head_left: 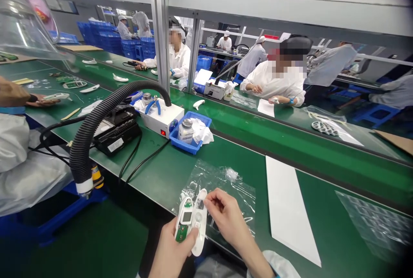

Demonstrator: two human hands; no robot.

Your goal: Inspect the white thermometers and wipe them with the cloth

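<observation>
My left hand (172, 243) is closed around an opened white handheld device. One half of it holds a green circuit board (182, 231) with a small grey screen. Beside that half lies the white plastic cover (199, 237), its hollow side facing up and my left thumb pressed on it. My right hand (226, 213) is at the cover's upper end, thumb and forefinger pinched together. Whatever is between those fingertips is too small to make out. Beneath both hands a clear plastic bag (222, 179) is spread on the green bench, with small parts on it.
White paper (288, 205) lies to the right, near a clear sheet of parts (374, 217). A blue tray (190, 134) with a bottle stands ahead, by a white box (161, 116) and a black hose (97, 118). Co-workers sit across the green conveyor (245, 127) and at left.
</observation>
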